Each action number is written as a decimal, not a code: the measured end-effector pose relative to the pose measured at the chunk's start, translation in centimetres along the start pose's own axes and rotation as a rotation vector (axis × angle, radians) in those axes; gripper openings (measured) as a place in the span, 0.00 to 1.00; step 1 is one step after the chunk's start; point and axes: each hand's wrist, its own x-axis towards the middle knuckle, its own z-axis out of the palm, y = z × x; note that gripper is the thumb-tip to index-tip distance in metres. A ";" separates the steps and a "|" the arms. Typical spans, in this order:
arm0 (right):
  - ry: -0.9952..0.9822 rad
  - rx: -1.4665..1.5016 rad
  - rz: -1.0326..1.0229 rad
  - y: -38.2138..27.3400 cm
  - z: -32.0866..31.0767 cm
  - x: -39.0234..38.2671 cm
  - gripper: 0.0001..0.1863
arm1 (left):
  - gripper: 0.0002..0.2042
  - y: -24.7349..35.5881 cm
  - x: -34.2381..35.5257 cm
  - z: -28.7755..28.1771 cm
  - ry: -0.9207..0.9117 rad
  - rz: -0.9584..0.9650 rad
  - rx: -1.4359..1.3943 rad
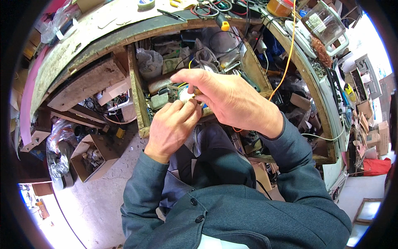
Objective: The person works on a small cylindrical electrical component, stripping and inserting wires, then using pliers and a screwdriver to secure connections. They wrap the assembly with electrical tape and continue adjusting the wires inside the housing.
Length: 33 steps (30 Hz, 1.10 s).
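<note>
Over the open wooden drawer (143,108), my two hands meet close together. My left hand (173,126) is closed, thumb and fingers pinched at a small pale piece whose kind I cannot make out. Just above and to its right, my right hand (234,97) curls in from the right, its index finger bent over. Something small and brownish shows between its fingertips, mostly hidden by the hand. Behind the fingers, the drawer holds a plastic-lined white tub (150,62), a banknote (169,65), clear bags and tangled cables.
A long workbench (78,54) curves along the far side, bearing a tape roll (146,4) and a pen (171,15). An orange cable (287,58) hangs down at the right. On the floor to the left stands an open cardboard box (94,159). A clear plastic container (323,23) sits far right.
</note>
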 end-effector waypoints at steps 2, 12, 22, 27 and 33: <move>-0.009 -0.002 -0.001 -0.2 -0.2 0.1 0.33 | 0.14 0.0 0.0 0.0 -0.001 -0.017 -0.023; -0.104 0.041 -0.052 -0.4 -0.5 0.5 0.35 | 0.12 -0.3 -0.4 0.9 0.074 -0.020 -0.112; -0.087 -0.146 -0.185 0.2 -0.1 0.3 0.34 | 0.13 -0.2 -0.4 0.7 0.044 -0.067 -0.162; -0.177 -0.269 -0.144 -0.6 -0.2 0.3 0.36 | 0.18 -0.3 -1.4 1.5 0.025 -0.111 -0.214; -0.056 -0.161 -0.239 0.0 1.0 0.7 0.37 | 0.19 -0.3 -1.5 1.8 -0.058 -0.193 -0.220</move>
